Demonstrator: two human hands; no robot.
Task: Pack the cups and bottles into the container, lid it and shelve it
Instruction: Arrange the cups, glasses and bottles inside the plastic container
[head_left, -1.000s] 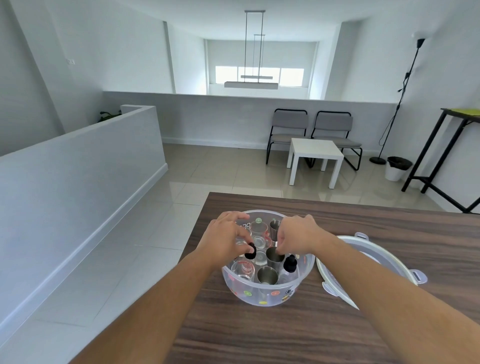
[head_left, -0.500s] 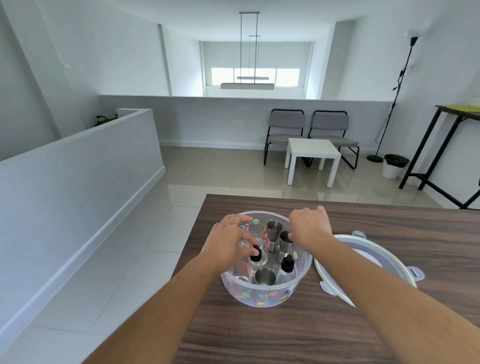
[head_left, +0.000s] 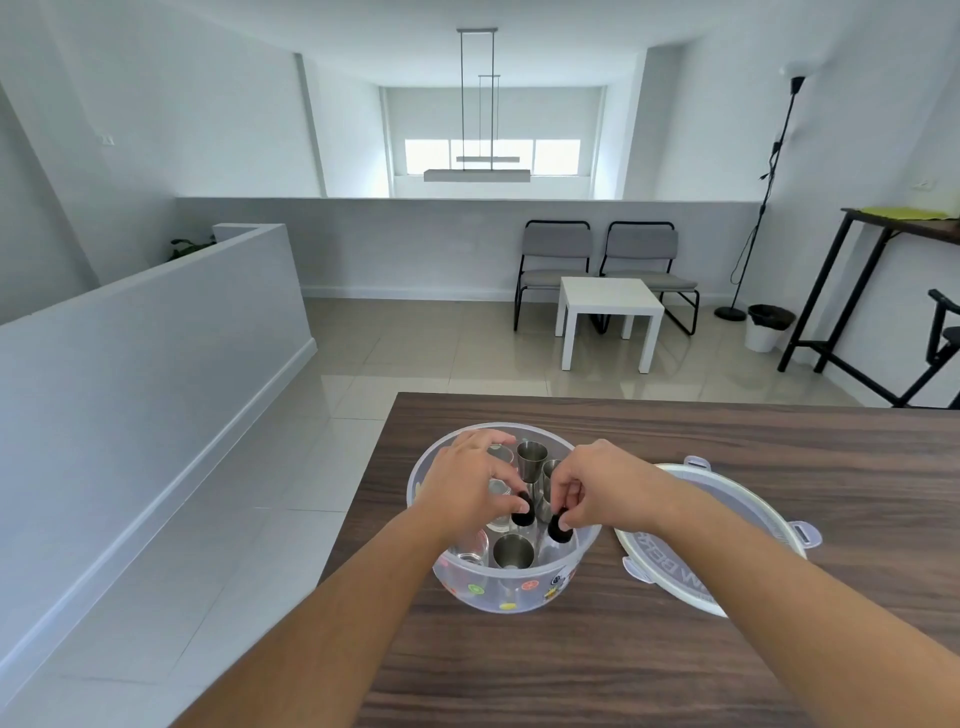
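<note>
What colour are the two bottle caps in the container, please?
Both caps are black, clearest in the head view.

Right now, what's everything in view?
table: 1, dark wood, foreground
container: 1, clear, on table
lid: 1, clear, on table right of container
metal cups: at least 3, silver, in container
glasses: several, clear, in container
bottles: 2, black caps, in container
chairs: 2, grey, far wall
side table: 1, white, before chairs
floor lamp: 1, black, right corner
bin: 1, white, beside lamp
left hand: 1, grip on one bottle cap
right hand: 1, grip on other cap
</note>
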